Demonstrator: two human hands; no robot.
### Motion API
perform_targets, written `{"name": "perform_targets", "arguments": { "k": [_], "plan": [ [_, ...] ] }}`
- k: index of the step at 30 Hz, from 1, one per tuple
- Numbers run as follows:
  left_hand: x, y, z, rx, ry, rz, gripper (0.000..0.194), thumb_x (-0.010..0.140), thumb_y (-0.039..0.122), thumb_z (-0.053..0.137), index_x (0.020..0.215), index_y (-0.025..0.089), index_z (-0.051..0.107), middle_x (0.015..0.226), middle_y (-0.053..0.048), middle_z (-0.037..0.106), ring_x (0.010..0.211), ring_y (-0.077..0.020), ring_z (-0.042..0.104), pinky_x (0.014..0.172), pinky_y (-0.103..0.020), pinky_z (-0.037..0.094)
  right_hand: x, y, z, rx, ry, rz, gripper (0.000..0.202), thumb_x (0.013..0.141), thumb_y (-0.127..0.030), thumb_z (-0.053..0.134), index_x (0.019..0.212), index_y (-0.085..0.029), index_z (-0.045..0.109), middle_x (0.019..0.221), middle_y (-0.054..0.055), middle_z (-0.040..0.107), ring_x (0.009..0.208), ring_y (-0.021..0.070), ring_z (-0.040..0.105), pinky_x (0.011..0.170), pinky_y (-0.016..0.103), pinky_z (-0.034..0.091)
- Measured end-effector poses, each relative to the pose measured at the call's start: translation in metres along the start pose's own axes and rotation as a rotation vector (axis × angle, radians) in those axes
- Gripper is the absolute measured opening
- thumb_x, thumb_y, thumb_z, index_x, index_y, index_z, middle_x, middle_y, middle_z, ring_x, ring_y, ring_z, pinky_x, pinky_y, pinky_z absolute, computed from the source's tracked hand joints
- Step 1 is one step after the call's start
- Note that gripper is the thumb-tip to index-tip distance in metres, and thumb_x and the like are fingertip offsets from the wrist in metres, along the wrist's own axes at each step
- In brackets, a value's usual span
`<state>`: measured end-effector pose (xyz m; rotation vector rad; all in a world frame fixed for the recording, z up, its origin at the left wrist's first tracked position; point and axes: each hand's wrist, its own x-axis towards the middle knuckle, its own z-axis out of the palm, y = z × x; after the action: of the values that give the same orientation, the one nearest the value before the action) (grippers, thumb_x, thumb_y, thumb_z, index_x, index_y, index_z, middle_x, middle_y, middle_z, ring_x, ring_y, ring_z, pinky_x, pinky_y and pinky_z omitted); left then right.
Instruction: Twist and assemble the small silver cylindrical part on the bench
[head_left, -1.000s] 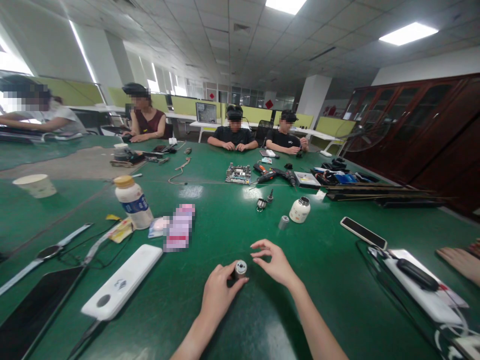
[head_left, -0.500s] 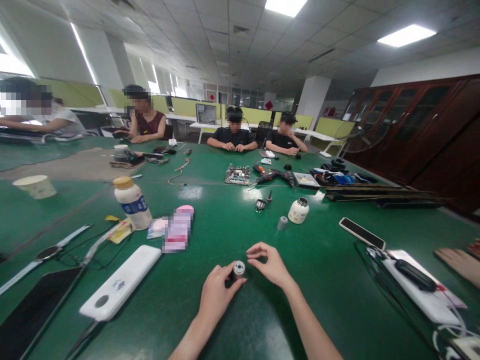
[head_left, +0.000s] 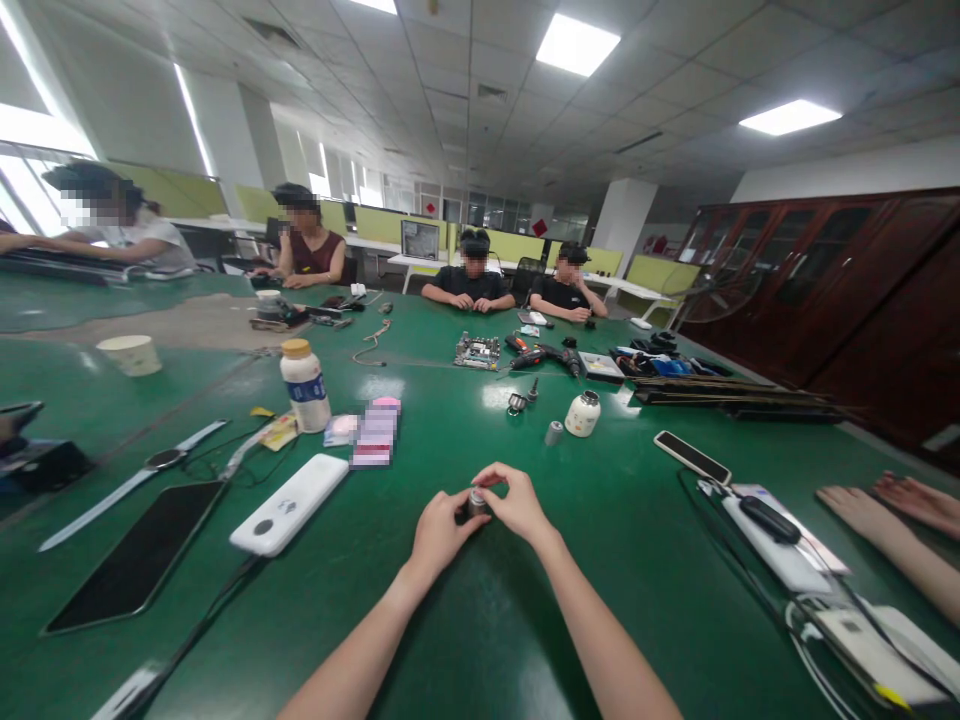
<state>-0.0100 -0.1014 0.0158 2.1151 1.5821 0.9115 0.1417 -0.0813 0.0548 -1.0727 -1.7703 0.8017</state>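
Note:
A small silver metal cylinder (head_left: 476, 508) stands on the green table in front of me. My left hand (head_left: 442, 530) is closed around its side, thumb in front and fingers behind. From the right, my right hand (head_left: 517, 505) closes thumb and fingertips over the cylinder's top, hiding most of it. Whether a small part sits between those fingertips, I cannot tell. Farther off lies a similar metal cylinder (head_left: 553, 433), beside a round white jar (head_left: 583, 414) with a dark neck. Small dark metal parts (head_left: 517, 404) lie just left of them.
To the left are a white power bank (head_left: 300, 500) with a cable, a dark tablet (head_left: 142, 555), a watch (head_left: 163, 459) and a bottle (head_left: 306, 390). A phone (head_left: 691, 457) and cabled devices lie right, near another person's hands (head_left: 862, 510). A circuit board (head_left: 478, 350) and drills are farther back.
My right hand has moved left from beside the cylinder, and its fingers have closed onto the top. My left hand keeps its hold. The camera view has shifted.

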Motion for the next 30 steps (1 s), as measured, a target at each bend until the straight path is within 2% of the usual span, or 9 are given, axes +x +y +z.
{"name": "perform_targets", "arguments": {
  "k": [4, 8, 14, 21, 25, 30],
  "plan": [
    [-0.015, 0.002, -0.003, 0.0, -0.002, 0.039, 0.028, 0.08, 0.037, 0.068, 0.103, 0.022, 0.073, 0.075, -0.003, 0.069, 0.075, -0.0205, 0.059, 0.068, -0.027, 0.042, -0.022, -0.012, 0.003, -0.052, 0.006, -0.023, 0.013, 0.074, -0.012, 0.061, 0.076, -0.021, 0.071, 0.079, 0.002, 0.07, 0.077, 0.0186, 0.066, 0.078, 0.034, 0.053],
    [-0.038, 0.006, -0.004, -0.001, -0.013, 0.076, 0.024, 0.08, 0.039, 0.068, 0.094, 0.021, 0.074, 0.073, -0.003, 0.07, 0.074, -0.0202, 0.059, 0.068, -0.027, 0.04, -0.047, -0.017, 0.01, -0.038, 0.029, -0.044, 0.011, 0.075, -0.015, 0.062, 0.076, -0.021, 0.07, 0.079, 0.002, 0.072, 0.077, 0.0187, 0.067, 0.079, 0.034, 0.054],
    [-0.065, 0.009, -0.005, 0.013, -0.04, 0.114, 0.027, 0.078, 0.043, 0.071, 0.092, 0.02, 0.073, 0.072, -0.003, 0.07, 0.071, -0.0198, 0.058, 0.064, -0.026, 0.038, -0.079, -0.011, 0.029, 0.083, 0.172, -0.087, 0.006, 0.077, -0.022, 0.062, 0.075, -0.02, 0.066, 0.084, 0.005, 0.073, 0.08, 0.0195, 0.069, 0.079, 0.034, 0.056],
    [-0.078, 0.012, -0.008, -0.032, -0.039, 0.111, 0.024, 0.079, 0.039, 0.068, 0.09, 0.018, 0.073, 0.074, -0.003, 0.071, 0.068, -0.0187, 0.059, 0.064, -0.026, 0.037, -0.103, -0.013, 0.042, 0.072, 0.304, -0.156, 0.015, 0.08, -0.017, 0.053, 0.077, -0.022, 0.067, 0.096, 0.005, 0.072, 0.097, 0.0203, 0.066, 0.094, 0.038, 0.051],
    [-0.083, 0.014, -0.012, -0.078, -0.024, 0.129, 0.021, 0.076, 0.034, 0.069, 0.088, 0.018, 0.074, 0.07, -0.002, 0.07, 0.062, -0.017, 0.059, 0.06, -0.024, 0.037, -0.108, -0.016, 0.044, 0.035, 0.31, -0.216, 0.016, 0.081, -0.016, 0.053, 0.076, -0.022, 0.067, 0.091, 0.005, 0.073, 0.093, 0.0213, 0.068, 0.093, 0.04, 0.051],
    [-0.082, 0.012, -0.012, -0.104, -0.009, 0.153, 0.025, 0.075, 0.036, 0.068, 0.091, 0.018, 0.075, 0.068, -0.001, 0.07, 0.059, -0.0166, 0.058, 0.056, -0.024, 0.035, -0.108, -0.011, 0.043, 0.047, 0.309, -0.26, 0.017, 0.084, -0.017, 0.053, 0.085, -0.022, 0.069, 0.097, 0.005, 0.075, 0.095, 0.0211, 0.07, 0.089, 0.037, 0.055]
  ]
}}
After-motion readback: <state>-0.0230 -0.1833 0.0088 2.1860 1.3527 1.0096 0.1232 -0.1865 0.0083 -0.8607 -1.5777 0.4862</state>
